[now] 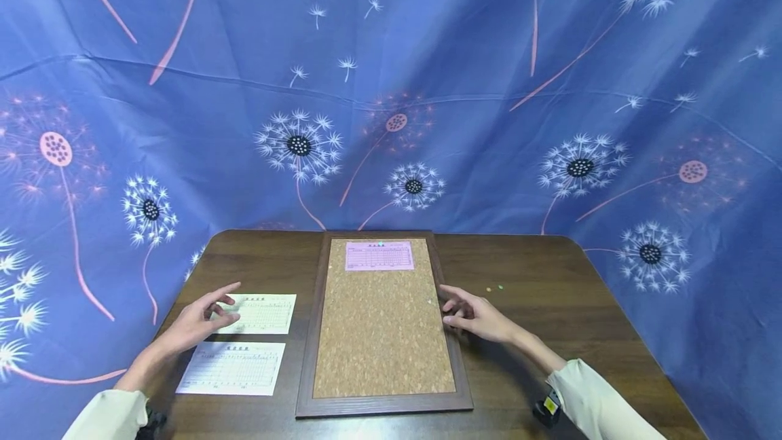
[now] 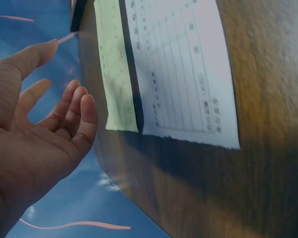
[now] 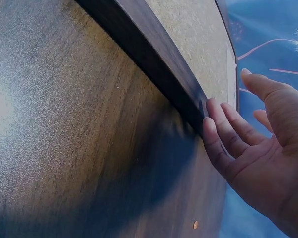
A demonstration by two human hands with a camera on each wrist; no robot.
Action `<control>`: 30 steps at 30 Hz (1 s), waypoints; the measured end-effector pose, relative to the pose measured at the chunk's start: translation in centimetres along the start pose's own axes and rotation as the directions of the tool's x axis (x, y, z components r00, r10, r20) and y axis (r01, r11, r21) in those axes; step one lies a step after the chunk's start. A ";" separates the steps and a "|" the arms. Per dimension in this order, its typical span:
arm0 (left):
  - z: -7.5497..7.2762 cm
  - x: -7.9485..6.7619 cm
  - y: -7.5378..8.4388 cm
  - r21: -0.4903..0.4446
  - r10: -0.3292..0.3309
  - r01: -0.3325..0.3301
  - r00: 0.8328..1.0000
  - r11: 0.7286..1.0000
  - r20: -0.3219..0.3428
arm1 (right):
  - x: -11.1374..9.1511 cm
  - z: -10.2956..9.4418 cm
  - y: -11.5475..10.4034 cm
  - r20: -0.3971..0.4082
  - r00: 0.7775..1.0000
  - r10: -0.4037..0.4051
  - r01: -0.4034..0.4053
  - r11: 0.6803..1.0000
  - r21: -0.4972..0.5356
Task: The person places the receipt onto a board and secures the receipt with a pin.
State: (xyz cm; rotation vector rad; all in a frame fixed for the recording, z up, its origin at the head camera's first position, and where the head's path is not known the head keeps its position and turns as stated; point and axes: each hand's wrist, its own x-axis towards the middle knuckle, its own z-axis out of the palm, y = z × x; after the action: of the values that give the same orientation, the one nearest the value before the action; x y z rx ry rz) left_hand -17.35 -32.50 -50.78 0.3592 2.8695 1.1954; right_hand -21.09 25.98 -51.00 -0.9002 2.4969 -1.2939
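A cork board (image 1: 381, 338) in a dark wood frame lies in the middle of the table. Near its top edge is a pink printed form (image 1: 380, 258), with a tiny bluish spot at its upper middle. My left hand (image 1: 204, 318) hovers with loosely bent fingers over the left end of a pale green form (image 1: 265, 314); nothing is in it. Below that one lies a white form (image 1: 232, 369), which the left wrist view shows with a torn edge. My right hand (image 1: 476, 314) is empty too, its relaxed fingertips right at the board's right frame (image 3: 164, 59).
Two tiny items, an orange one (image 1: 489, 289) and a green one (image 1: 501, 286), lie on the brown table (image 1: 568, 331) right of the board. A blue dandelion-print cloth (image 1: 476, 155) hangs behind and at both sides.
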 end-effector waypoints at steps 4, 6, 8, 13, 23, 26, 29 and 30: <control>-0.1 0.1 -0.7 0.062 0.007 -0.005 1.000 0.998 -0.031 | -0.5 0.0 0.1 0.004 1.000 0.009 -0.009 1.000 -0.009; -0.2 0.1 -1.3 0.092 0.014 -0.009 0.998 0.996 -0.054 | -0.7 0.2 0.1 0.008 1.000 0.024 -0.024 1.000 -0.014; -0.3 -0.1 -2.0 0.112 0.017 -0.009 0.997 0.994 -0.074 | -0.9 0.3 0.2 0.019 0.999 0.036 -0.036 0.999 0.000; -1.0 -1.2 -3.6 0.137 -0.045 0.052 0.998 0.989 -0.050 | -0.9 0.8 0.4 0.040 0.999 0.034 -0.035 0.999 0.036; -2.3 0.5 -5.4 0.075 -0.205 0.194 0.965 0.978 0.165 | -0.5 0.5 0.3 0.044 0.999 -0.006 0.005 1.000 0.018; -2.5 1.1 -5.5 0.090 -0.187 0.172 0.963 0.981 0.196 | -0.3 0.5 0.4 0.034 0.999 -0.021 0.022 1.000 -0.003; -2.5 1.5 -5.4 0.098 -0.171 0.155 0.966 0.983 0.194 | -0.3 0.4 0.4 0.030 0.999 -0.026 0.026 1.000 -0.006; -2.6 1.7 -5.3 0.098 -0.162 0.145 0.968 0.985 0.194 | -0.3 0.4 0.4 0.029 0.999 -0.025 0.026 1.000 -0.007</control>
State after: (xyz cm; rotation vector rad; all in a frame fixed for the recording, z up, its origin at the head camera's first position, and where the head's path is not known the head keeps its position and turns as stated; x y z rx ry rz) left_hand -20.32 -37.56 -52.58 0.2380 2.7205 0.9580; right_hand -20.83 26.00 -51.59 -0.9487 2.4780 -1.2707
